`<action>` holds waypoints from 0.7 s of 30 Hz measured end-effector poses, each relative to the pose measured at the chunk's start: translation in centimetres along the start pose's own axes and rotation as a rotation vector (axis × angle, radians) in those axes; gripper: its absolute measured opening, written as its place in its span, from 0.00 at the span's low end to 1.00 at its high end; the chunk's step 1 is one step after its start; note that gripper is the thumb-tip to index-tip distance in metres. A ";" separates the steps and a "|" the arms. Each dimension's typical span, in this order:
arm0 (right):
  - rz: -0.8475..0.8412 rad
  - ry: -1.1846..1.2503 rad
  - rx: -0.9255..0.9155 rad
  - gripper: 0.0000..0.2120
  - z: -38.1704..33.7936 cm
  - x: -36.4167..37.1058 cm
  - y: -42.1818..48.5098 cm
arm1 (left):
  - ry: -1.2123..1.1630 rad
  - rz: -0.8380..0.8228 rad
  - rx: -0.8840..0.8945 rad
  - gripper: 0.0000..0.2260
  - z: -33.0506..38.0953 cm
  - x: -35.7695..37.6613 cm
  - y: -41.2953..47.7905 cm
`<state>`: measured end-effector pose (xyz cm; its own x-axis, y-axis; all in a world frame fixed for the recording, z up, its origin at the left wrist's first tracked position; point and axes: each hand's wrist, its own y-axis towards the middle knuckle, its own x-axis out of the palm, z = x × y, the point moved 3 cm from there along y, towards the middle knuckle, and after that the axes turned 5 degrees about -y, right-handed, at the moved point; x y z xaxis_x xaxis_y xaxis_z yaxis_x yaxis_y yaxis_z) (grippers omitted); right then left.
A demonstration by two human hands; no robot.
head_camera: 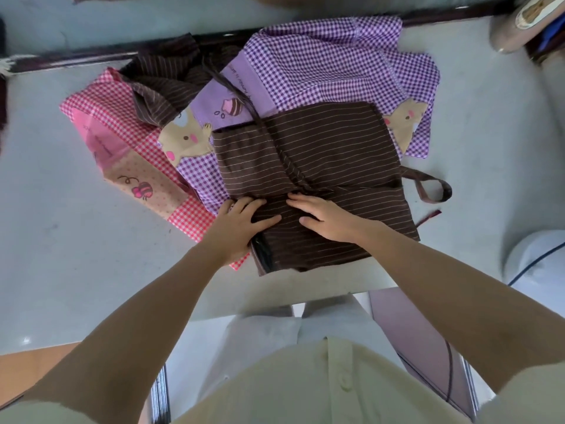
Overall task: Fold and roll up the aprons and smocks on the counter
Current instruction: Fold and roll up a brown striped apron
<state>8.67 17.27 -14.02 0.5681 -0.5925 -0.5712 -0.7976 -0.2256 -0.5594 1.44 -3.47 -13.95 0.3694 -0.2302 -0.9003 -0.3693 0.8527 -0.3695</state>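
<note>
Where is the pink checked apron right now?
In the head view, the pink checked apron lies left on the counter, partly under the purple checked smock.

The brown apron (pixel 321 166) is made of matt woven cloth, crossed by thin pale stripes. The purple smock (pixel 321 65) and the pink apron (pixel 101 117) are seen as soft checked cloth with stitched-on patches. The counter (pixel 76 240) is finished smooth, pale and faintly glossy.
</note>
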 end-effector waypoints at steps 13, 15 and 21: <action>0.120 0.722 0.522 0.33 7.4 -11.9 -8.2 | -1.412 0.355 -0.699 0.13 -0.2 -4.3 1.4; 0.215 0.935 0.515 0.31 9.7 -12.5 -9.8 | -1.556 0.442 -0.689 0.08 -0.2 -4.3 1.7; 0.177 0.937 0.382 0.45 12.4 -9.9 -9.2 | -1.577 0.640 -0.781 0.09 0.3 -3.6 2.5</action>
<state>12.93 34.82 -10.66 -0.0687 -0.9960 -0.0570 -0.6441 0.0879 -0.7599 -0.51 -0.39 -11.53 0.2127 0.9737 -0.0823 -0.8402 0.1392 -0.5241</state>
